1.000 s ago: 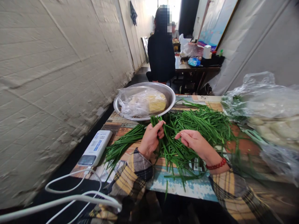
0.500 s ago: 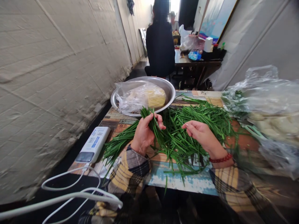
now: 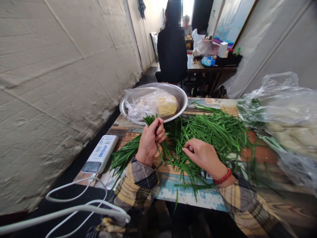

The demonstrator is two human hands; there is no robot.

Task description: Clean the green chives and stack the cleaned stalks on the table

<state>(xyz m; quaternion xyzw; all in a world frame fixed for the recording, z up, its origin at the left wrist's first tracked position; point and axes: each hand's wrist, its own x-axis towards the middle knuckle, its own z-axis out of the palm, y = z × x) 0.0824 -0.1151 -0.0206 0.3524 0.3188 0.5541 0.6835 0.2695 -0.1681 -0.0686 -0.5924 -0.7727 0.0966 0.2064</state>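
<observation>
My left hand (image 3: 149,141) is wrapped round an upright bunch of garlic chives (image 3: 150,119), whose cut ends poke out above the fist while the leaves hang below. Over the front of a loose heap of chives (image 3: 215,130) is my right hand (image 3: 204,154), its thumb and forefinger pinched together; whatever lies between them is too small or hidden to make out. To the left of my left forearm, a neater row of chives (image 3: 127,150) rests on the tabletop.
Behind my hands stands a metal basin (image 3: 184,107) containing a clear bag with something yellowish. A white power bank (image 3: 101,153) with a cable (image 3: 74,200) lies at left. Clear plastic bags (image 3: 292,109) sit at right. A person (image 3: 172,53) sits further back, at another table (image 3: 210,68).
My left fingers have closed more tightly round the bunch, which now stands straighter. My right hand has moved left and down, nearer to me over the heap.
</observation>
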